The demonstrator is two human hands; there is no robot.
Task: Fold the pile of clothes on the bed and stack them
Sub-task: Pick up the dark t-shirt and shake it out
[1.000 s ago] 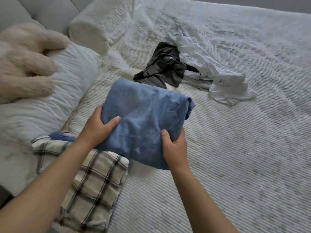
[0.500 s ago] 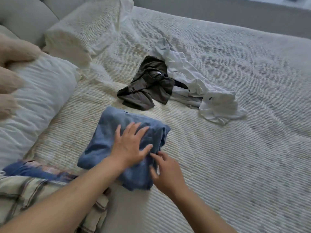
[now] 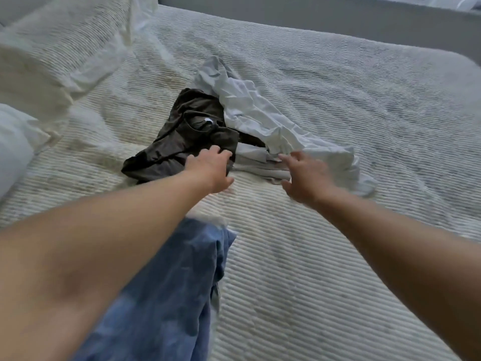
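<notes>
A crumpled dark brown garment [image 3: 187,134] lies in the middle of the bed, with a crumpled white garment [image 3: 263,118] overlapping its right side. My left hand [image 3: 210,170] is stretched out at the brown garment's near right edge, fingers extended over the cloth. My right hand [image 3: 304,178] is spread open at the near edge of the white garment and holds nothing. The folded blue garment [image 3: 166,295] lies close to me under my left forearm, partly hidden by it.
The bed [image 3: 325,269] has a ribbed off-white cover. Pillows [image 3: 52,53] are piled at the upper left, and a white pillow [image 3: 13,147] sits at the left edge. A grey wall or bed frame runs along the far side.
Both hands have left the folded blue garment, which now lies on the bed, and have reached forward to the brown and white garments. The view has moved forward.
</notes>
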